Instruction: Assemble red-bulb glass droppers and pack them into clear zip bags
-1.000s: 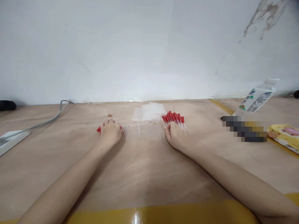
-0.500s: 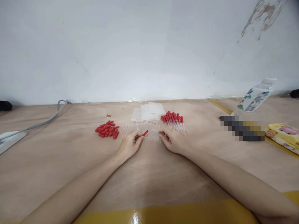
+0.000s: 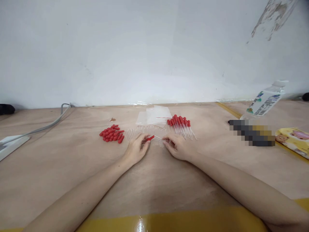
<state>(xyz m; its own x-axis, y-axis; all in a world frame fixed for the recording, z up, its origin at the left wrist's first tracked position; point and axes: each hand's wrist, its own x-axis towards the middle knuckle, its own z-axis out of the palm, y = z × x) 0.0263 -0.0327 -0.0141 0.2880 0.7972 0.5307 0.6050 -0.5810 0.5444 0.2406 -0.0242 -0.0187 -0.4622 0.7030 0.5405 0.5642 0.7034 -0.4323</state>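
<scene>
Between thumb and fingers, my left hand (image 3: pixel 136 149) pinches a red rubber dropper bulb (image 3: pixel 150 138), its narrow end pointing right. My right hand (image 3: pixel 178 146) is closed on a clear glass pipette tube (image 3: pixel 158 138), whose left end meets the bulb's tip; how far it sits inside I cannot tell. Behind and under both hands lies a row of clear glass tubes (image 3: pixel 131 132). Loose red bulbs (image 3: pixel 111 133) form a pile left of my left hand. Several droppers with red bulbs fitted (image 3: pixel 180 124) lie beyond my right hand.
White paper sheets (image 3: pixel 158 114) lie behind the tubes, near the wall. A grey cable (image 3: pixel 51 123) runs along the left. At the right stand a tilted plastic bottle (image 3: pixel 266 101), a blurred-out dark object (image 3: pixel 252 133) and a yellow packet (image 3: pixel 293 141).
The gap between bulb and tube has closed: the tube's end now touches the bulb's tip. Both hands keep their grips, and the whole view has shifted slightly.
</scene>
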